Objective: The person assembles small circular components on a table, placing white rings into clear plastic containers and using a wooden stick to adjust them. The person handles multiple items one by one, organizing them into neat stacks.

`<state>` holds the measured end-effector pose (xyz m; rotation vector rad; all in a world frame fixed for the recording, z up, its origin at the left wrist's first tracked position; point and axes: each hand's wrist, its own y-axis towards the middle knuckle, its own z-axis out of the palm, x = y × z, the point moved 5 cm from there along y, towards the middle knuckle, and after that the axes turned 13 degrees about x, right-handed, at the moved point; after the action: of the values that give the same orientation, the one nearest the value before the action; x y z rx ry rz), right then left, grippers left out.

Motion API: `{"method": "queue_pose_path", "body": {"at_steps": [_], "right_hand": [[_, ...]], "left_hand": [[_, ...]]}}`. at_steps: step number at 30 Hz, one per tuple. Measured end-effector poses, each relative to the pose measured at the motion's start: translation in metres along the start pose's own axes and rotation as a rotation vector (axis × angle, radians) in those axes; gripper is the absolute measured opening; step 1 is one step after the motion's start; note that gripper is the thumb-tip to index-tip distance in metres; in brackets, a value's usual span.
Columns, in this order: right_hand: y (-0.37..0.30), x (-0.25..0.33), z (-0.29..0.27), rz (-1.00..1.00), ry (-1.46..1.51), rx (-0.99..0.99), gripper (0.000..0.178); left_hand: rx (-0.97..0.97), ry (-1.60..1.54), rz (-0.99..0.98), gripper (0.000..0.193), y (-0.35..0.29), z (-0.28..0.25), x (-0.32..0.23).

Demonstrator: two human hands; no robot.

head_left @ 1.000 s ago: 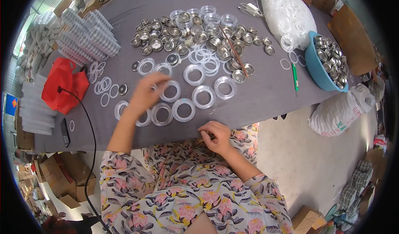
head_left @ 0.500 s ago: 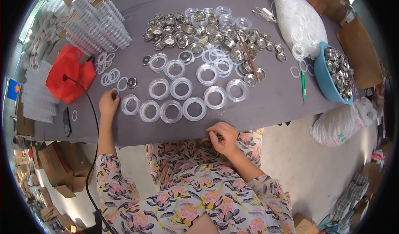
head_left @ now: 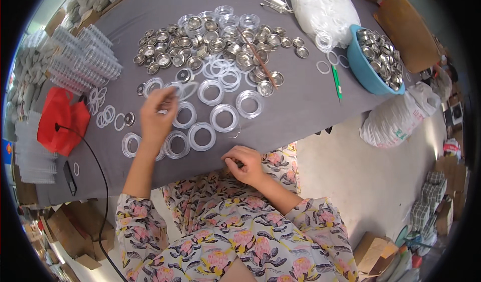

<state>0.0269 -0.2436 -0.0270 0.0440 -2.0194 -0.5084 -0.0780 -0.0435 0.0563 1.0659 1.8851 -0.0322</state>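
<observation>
My left hand is over the rows of clear plastic rings, its fingers pinching a thin translucent ring. Beneath and around it lie several thick clear rings, one of them at the front; the hand and forearm partly cover some. My right hand rests curled at the table's front edge. Something small and dark shows between its fingers, too hidden to name. A small silver metal cup with a dark centre sits just beyond the left hand. Farther back, many silver metal cups are heaped beside loose thin white rings.
Stacked clear plastic rings and a red bag with a black cable stand at left. A brown stick crosses the heap. To the right are a green pen-shaped tool, a blue basin of metal cups and a white plastic bag.
My left hand has moved from the loose thin rings at left, rightward over the thick rings, carrying a thin ring. The right hand stays curled at the edge. The whole view has shifted.
</observation>
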Motion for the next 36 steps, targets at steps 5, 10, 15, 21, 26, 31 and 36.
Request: {"method": "queue_pose_path", "body": {"at_steps": [5, 10, 15, 21, 26, 31, 36], "right_hand": [[-0.003, -0.001, -0.003, -0.004, 0.063, 0.062, 0.006], [-0.003, -0.004, -0.002, -0.018, 0.073, 0.096, 0.004], [-0.002, -0.005, -0.003, -0.03, 0.078, 0.082, 0.004], [-0.002, -0.004, -0.004, -0.007, 0.068, 0.107, 0.004], [-0.002, -0.003, -0.004, -0.045, 0.063, 0.087, 0.005], [-0.001, -0.002, -0.004, -0.063, 0.067, 0.078, 0.004], [-0.002, -0.006, -0.024, 0.044, 0.247, -0.09, 0.004]], "left_hand": [[0.265, -0.248, -0.099, 0.018, 0.026, 0.077, -0.015], [0.598, -0.566, -0.458, 0.019, 0.037, 0.126, 0.004], [0.58, -0.556, -0.513, 0.017, 0.039, 0.133, 0.016], [0.539, 0.081, -0.098, 0.011, 0.04, 0.131, -0.005], [0.582, 0.216, 0.254, 0.011, 0.032, 0.138, -0.031], [0.768, 0.334, 0.388, 0.016, 0.017, 0.146, -0.041], [0.661, 0.204, 0.419, 0.022, 0.02, 0.129, -0.048]]}}
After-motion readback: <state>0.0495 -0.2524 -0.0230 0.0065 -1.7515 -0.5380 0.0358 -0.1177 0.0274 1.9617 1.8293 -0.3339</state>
